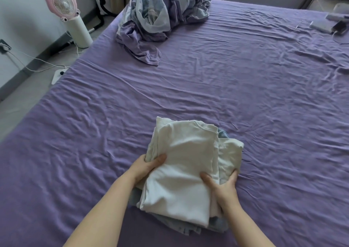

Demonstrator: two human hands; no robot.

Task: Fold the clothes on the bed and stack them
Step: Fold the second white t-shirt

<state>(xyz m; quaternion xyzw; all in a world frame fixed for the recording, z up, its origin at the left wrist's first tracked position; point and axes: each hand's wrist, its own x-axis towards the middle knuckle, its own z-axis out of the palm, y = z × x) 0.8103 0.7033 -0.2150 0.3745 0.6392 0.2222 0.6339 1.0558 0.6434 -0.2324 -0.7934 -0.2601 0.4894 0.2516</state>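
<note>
A stack of folded clothes (186, 171) lies on the purple bed (245, 95) near its front edge. A white folded garment is on top, with pale green and light blue pieces showing underneath. My left hand (149, 166) grips the stack's left side, thumb on top and fingers tucked beneath. My right hand (221, 188) grips the right side the same way, thumb on the white garment and fingers round the pale green layer.
A crumpled purple and grey blanket (160, 18) is heaped at the far end of the bed. A power bank and cable (328, 27) lie at the far right. A pink fan (64, 7) stands on the floor to the left, with cords trailing.
</note>
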